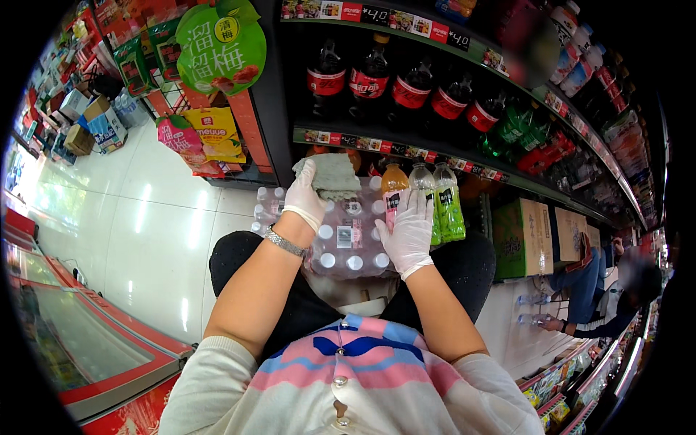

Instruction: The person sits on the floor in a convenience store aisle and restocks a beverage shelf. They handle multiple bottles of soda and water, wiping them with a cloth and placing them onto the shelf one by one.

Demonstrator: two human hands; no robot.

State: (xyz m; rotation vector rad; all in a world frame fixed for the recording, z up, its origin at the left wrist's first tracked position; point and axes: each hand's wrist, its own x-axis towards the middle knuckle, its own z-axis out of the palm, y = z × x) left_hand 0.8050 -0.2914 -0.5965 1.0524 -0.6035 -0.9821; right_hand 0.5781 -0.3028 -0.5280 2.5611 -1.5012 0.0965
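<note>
My left hand (304, 199), in a thin white glove, is closed on a folded grey-green cloth (332, 174). It is above the far left part of a shrink-wrapped pack of white-capped bottles (351, 255). My right hand (407, 235), gloved the same way, lies with fingers stretched out across a few drink bottles at the pack's right side. Next to its fingers are an orange drink bottle (394, 178), a clear bottle (420, 177) and another clear bottle with a green label (449, 206). The right palm hides part of them.
Ahead, a dark shelf holds cola bottles (369, 81) and green bottles (511, 129). Snack bags (214, 134) hang at the left on a rack. Cardboard boxes (535, 232) stand at the right, with another person (605, 308) beyond. A red-edged freezer (94, 330) is at lower left.
</note>
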